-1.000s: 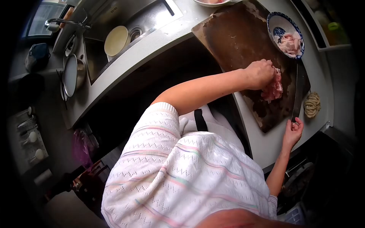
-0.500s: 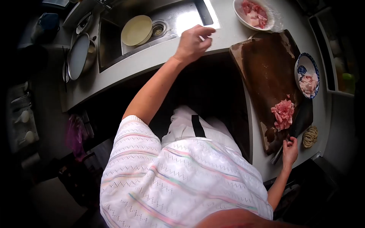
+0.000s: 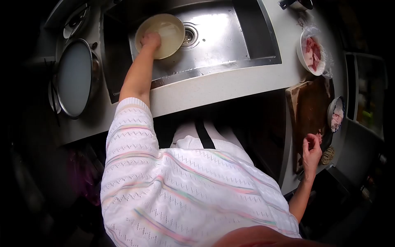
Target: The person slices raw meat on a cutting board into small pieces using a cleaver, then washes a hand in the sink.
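Note:
My left hand (image 3: 151, 40) reaches into a cream bowl (image 3: 172, 33) of cloudy liquid in the sink; its fingertips are hidden there. On the far right my right hand (image 3: 312, 151) hovers at the near part of the brown cutting board (image 3: 305, 105), fingers curved and thumb apart, with nothing visible between them. Cut pink meat (image 3: 319, 137) shows just behind its fingers. Beside the board, a blue-and-white bowl (image 3: 330, 113) contains pale meat pieces. A white bowl (image 3: 302, 61) with redder meat and plastic wrap is beyond the board.
The steel sink (image 3: 222, 37) has its drain (image 3: 189, 36) right of the cream bowl. A large metal basin (image 3: 75, 78) stands on the counter at left. A coiled bundle (image 3: 328, 155) lies near my right hand, and a small pot (image 3: 302, 4) is at the top right.
My left hand has left the meat on the board and crossed left into the cream bowl. My right hand stays near the board's near edge. The view has swung toward the sink.

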### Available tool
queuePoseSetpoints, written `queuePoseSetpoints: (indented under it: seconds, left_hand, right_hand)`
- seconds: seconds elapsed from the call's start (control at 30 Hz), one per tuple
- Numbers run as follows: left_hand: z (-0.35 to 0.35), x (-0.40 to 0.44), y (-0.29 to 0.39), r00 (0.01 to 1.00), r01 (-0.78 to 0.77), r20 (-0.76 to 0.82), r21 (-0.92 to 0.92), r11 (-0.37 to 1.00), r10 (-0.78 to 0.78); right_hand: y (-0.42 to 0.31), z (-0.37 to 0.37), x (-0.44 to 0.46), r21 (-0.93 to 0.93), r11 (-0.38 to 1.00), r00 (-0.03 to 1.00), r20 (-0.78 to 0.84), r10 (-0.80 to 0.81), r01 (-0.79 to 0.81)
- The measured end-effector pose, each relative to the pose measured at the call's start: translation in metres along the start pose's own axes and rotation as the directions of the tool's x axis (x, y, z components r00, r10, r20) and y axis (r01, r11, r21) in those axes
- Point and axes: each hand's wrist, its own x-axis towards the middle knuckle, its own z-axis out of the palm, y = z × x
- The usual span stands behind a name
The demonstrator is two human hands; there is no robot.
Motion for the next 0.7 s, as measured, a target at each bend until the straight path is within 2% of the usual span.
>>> queuePoseSetpoints:
  seconds: [0.07, 0.17, 0.27, 0.37, 0.43, 0.5, 0.53, 0.57, 0.63, 0.7]
  left_hand:
    - [0.048, 0.044, 0.016, 0.970, -0.218, 0.102, -0.024, 0.976, 0.219]
    - [0.028, 0.033, 0.018, 0.960, -0.186, 0.144, -0.317, 0.930, 0.241]
    - [0.037, 0.043, 0.001, 0.974, -0.226, -0.082, -0.217, 0.950, 0.213]
    - [-0.029, -0.009, 0.015, 0.930, -0.218, 0.220, -0.308, 0.926, 0.293]
    - [-0.013, -0.007, 0.010, 0.923, -0.371, 0.036, -0.185, 0.910, 0.384]
    - [-0.040, -0.034, 0.000, 0.881, -0.415, -0.050, -0.560, 0.717, 0.471]
    - [-0.066, -0.054, -0.004, 0.863, -0.326, -0.007, -0.771, 0.547, 0.505]
    - [-0.079, -0.062, -0.012, 0.798, -0.337, -0.109, -0.896, 0.288, 0.593]
    - [-0.117, -0.109, -0.028, 0.834, -0.282, -0.296, -0.954, -0.102, 0.466]
    - [-0.093, -0.105, -0.029, 0.853, -0.037, -0.308, -0.842, -0.539, 0.422]
  right_hand:
    - [-0.029, 0.009, 0.005, -0.028, 0.999, 0.999, 0.036, -0.030, 0.032]
    - [-0.056, 0.019, 0.008, 0.038, 0.999, 0.997, 0.076, -0.034, 0.031]
    - [-0.061, 0.031, 0.020, 0.093, 0.994, 0.991, 0.115, -0.069, 0.059]
    - [-0.071, 0.043, 0.034, 0.114, 0.990, 0.979, 0.172, -0.104, 0.085]
    - [-0.092, 0.050, 0.048, 0.094, 0.986, 0.965, 0.210, -0.157, 0.140]
    - [-0.098, 0.060, 0.062, 0.111, 0.971, 0.940, 0.247, -0.235, 0.214]
    - [-0.100, 0.067, 0.069, 0.124, 0.960, 0.925, 0.261, -0.275, 0.250]
    - [-0.102, 0.072, 0.075, 0.136, 0.948, 0.909, 0.273, -0.314, 0.287]
    - [-0.114, 0.079, 0.089, 0.135, 0.919, 0.857, 0.331, -0.395, 0.372]
    - [-0.120, 0.087, 0.101, 0.128, 0.889, 0.808, 0.376, -0.454, 0.440]
